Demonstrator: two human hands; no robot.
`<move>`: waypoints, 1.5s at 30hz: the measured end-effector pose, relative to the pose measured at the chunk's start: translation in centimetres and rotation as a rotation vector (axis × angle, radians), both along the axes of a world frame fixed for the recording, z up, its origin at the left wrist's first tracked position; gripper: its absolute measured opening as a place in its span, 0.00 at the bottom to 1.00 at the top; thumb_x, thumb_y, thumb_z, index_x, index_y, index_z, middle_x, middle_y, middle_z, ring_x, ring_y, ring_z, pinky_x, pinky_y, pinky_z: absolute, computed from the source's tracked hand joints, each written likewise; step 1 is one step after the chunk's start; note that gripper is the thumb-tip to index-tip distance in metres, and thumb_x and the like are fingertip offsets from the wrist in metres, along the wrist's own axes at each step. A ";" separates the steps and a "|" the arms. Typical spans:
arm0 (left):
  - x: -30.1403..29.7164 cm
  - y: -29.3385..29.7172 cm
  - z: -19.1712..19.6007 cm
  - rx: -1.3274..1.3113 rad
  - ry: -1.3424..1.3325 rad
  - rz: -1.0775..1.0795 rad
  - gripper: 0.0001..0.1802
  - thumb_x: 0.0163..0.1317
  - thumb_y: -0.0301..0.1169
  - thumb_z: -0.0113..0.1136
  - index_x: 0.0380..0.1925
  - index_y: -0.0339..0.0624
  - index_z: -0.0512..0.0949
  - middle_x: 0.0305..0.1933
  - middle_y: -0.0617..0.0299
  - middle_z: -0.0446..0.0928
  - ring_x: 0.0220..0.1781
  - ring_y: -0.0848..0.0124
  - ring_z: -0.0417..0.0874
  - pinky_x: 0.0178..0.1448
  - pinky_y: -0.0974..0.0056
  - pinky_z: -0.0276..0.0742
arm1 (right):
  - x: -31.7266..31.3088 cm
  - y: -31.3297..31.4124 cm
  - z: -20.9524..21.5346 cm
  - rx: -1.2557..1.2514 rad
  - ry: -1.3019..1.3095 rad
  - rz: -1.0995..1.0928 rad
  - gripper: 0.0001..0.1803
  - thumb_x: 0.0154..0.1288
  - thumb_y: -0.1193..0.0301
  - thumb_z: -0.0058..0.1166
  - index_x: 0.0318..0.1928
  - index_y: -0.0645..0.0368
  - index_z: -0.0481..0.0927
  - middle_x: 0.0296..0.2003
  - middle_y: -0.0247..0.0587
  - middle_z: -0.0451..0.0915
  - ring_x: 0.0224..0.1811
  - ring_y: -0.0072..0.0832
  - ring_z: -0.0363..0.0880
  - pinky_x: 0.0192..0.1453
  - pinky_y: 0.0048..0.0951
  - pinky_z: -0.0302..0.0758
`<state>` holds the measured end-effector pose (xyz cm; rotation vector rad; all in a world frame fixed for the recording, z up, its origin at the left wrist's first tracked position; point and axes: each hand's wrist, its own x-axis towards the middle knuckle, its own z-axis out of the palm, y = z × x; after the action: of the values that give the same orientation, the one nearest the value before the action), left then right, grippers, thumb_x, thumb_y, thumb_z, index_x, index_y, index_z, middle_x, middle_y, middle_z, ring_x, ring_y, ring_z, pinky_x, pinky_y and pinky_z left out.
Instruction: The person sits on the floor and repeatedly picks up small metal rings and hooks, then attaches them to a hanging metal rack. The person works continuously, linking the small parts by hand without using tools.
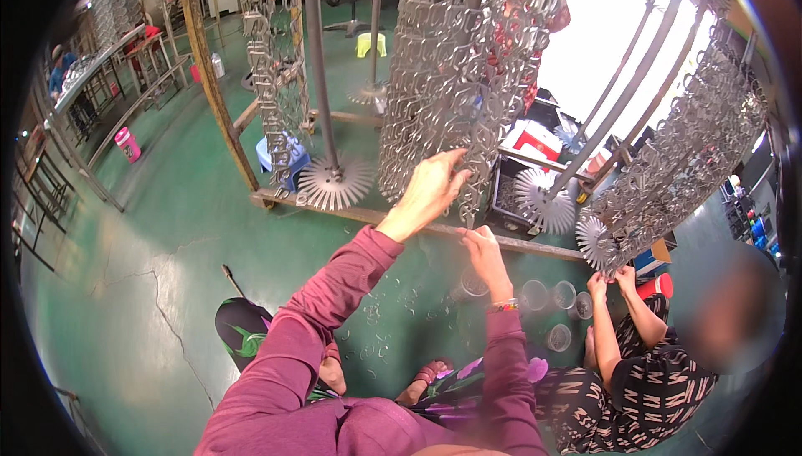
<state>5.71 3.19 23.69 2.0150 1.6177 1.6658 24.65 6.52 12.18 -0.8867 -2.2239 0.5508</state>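
Observation:
In front of me hangs a dense curtain of small silvery metal links (434, 63), strung in long strands. My left hand (430, 188) reaches its lower right part, thumb and forefinger apart, tips at a hanging strand. Lower down, my right hand (486, 259) pinches the bottom end of that narrow strand of links (470, 197) between thumb and fingertips. Whether a separate small piece sits in this pinch is too small to tell. Both sleeves are maroon, and a beaded bracelet (503, 305) circles my right wrist.
A wooden rail (359, 213) runs below the strands. Clear round tubs (535, 295) and scattered small pieces (376, 310) lie on the green floor. Close on my right, a seated co-worker's hands (614, 279) work at another curtain of links (668, 172). Round slotted discs (336, 184) stand on poles.

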 end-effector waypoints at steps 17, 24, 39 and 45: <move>1.8 2.0 -1.4 -0.103 -0.201 -0.014 0.10 0.58 0.28 0.59 0.37 0.33 0.78 0.34 0.50 0.81 0.36 0.62 0.83 0.40 0.61 0.75 | -3.6 -0.7 12.8 0.055 0.362 -0.363 0.15 0.53 0.69 0.65 0.36 0.65 0.75 0.26 0.42 0.79 0.22 0.26 0.77 0.27 0.30 0.71; 1.3 -0.6 -1.5 -0.022 -0.139 0.037 0.07 0.58 0.29 0.58 0.33 0.38 0.78 0.30 0.51 0.80 0.34 0.54 0.81 0.36 0.56 0.75 | -5.5 -1.0 12.2 -0.006 0.520 -0.341 0.10 0.55 0.76 0.61 0.37 0.66 0.78 0.27 0.38 0.81 0.28 0.17 0.77 0.34 0.20 0.74; 0.7 -1.6 -1.2 -0.213 -0.643 -0.199 0.14 0.55 0.27 0.63 0.41 0.33 0.77 0.30 0.58 0.83 0.32 0.74 0.83 0.38 0.70 0.77 | -4.0 -0.4 11.4 -0.201 0.605 -0.225 0.07 0.58 0.81 0.56 0.38 0.67 0.78 0.28 0.36 0.80 0.28 0.18 0.76 0.34 0.19 0.73; -0.3 -1.7 -0.7 -0.304 -0.469 -0.221 0.17 0.52 0.29 0.68 0.43 0.37 0.78 0.30 0.62 0.83 0.33 0.78 0.82 0.37 0.72 0.76 | -3.8 0.1 11.3 -0.155 0.540 -0.209 0.06 0.58 0.81 0.56 0.37 0.66 0.78 0.27 0.31 0.79 0.25 0.12 0.72 0.29 0.14 0.69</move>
<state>5.40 1.50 23.00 1.4601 1.3317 1.5471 20.86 6.59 23.45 -0.9061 -1.6003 0.7659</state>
